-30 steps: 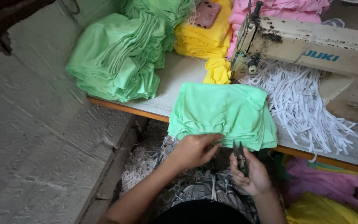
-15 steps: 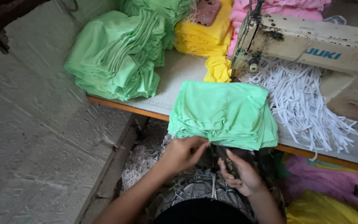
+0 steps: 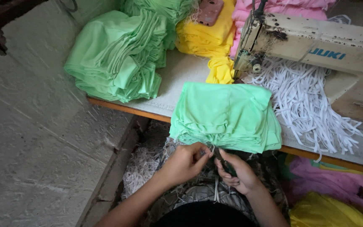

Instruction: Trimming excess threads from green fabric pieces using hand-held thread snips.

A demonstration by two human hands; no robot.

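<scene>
A stack of light green fabric pieces (image 3: 225, 115) hangs over the front edge of the sewing table (image 3: 181, 77). My left hand (image 3: 185, 162) pinches the loose threads at the stack's lower edge. My right hand (image 3: 236, 172) is closed around small dark thread snips (image 3: 223, 162), held right beside my left fingers under the fabric. The snips' blades are mostly hidden by my fingers.
A cream sewing machine (image 3: 316, 46) stands at the back right over a heap of white elastic strips (image 3: 307, 101). A big pile of green fabric (image 3: 118, 54) lies at the left, yellow pieces (image 3: 209, 38) and pink pieces (image 3: 290, 6) behind. Thread scraps (image 3: 141, 168) cover the floor.
Both hands have shifted slightly along the stack's lower edge, and my right hand with the snips has come closer to my left fingers.
</scene>
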